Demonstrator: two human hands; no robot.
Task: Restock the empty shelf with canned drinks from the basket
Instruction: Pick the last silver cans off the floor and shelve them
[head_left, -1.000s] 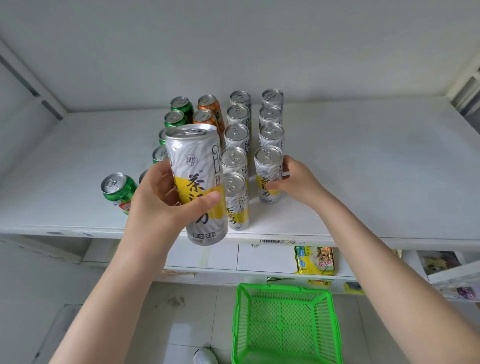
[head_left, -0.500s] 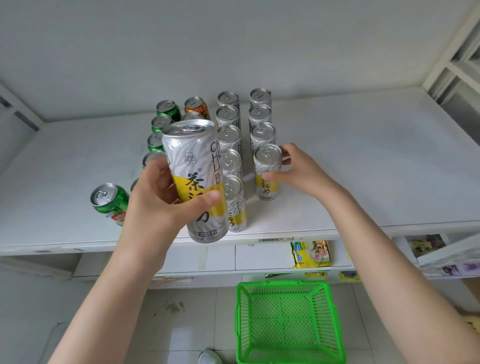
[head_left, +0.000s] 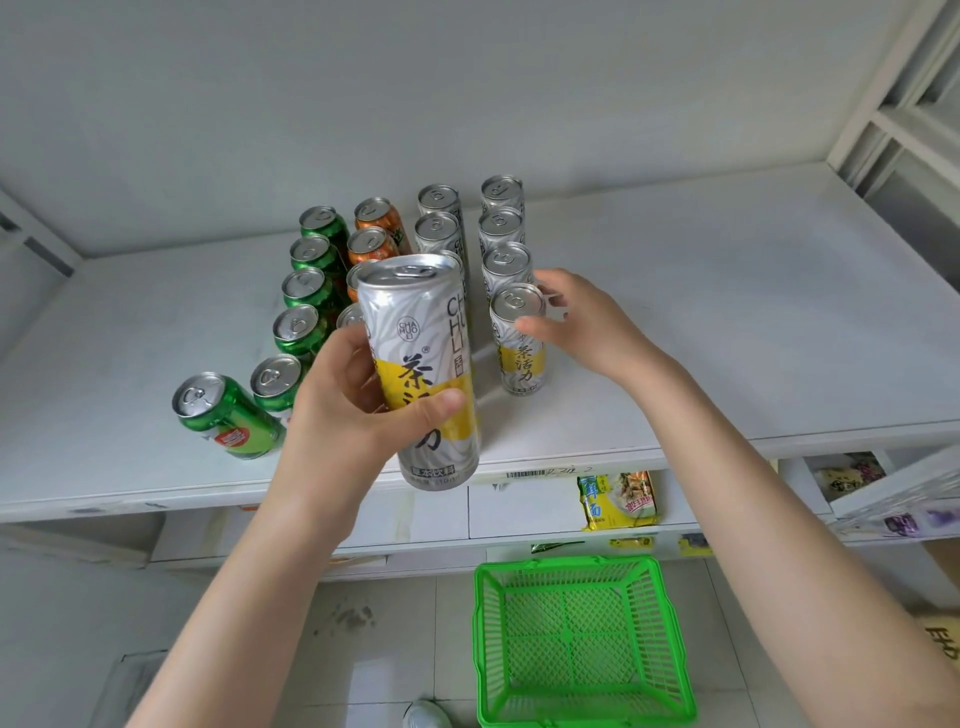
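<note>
Your left hand (head_left: 353, 415) grasps the tall silver-and-yellow can (head_left: 421, 358) around its middle, upright, just above the front edge of the shelf (head_left: 727, 338). With its top unopened, I judge it full and rather heavy. The thin, smooth wall is probably slippery and dents easily, so take it by the body, not the rim. Your right hand (head_left: 587, 327) curls around the front can (head_left: 519, 343), which stands on the shelf. The green basket (head_left: 582, 564) below looks empty.

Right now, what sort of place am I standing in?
Most likely a small shop or its stockroom. Rows of canned drinks stand on a white shelf, a barcode label sits on its front edge, a noodle packet lies below, and a green basket sits on the floor.
</note>
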